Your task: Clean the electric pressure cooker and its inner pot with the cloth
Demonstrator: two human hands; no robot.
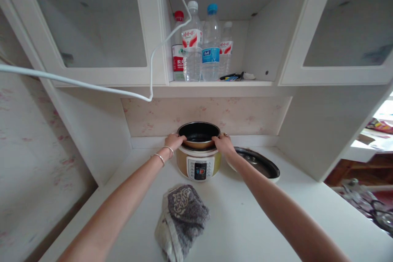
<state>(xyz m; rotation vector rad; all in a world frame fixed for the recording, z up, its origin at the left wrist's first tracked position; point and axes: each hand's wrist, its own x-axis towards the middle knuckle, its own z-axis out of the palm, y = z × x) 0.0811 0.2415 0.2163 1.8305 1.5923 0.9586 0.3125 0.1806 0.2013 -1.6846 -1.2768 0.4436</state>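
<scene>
Left hand (175,141) and right hand (223,143), 2 curled grips, clasp opposite sides of a black-lined, gold-sided metal pot (199,145) protruding from the white-and-gold round cooker (200,168). Seating or lifting, unclear; either calls for level handling.

Free to pass over the counter (236,225) between cooker (200,170) and left side panel (98,131), between towel (187,215) and lid (262,163), and above the pot (199,145) up to the cupboard (245,84). Blocked behind the cooker by the wall (201,110), in front by the towel, to the right by the lid, and at the pot's rim by left hand (175,141) and right hand (224,144). Crossed higher up, before the cupboard, by the white cable (151,73).
</scene>
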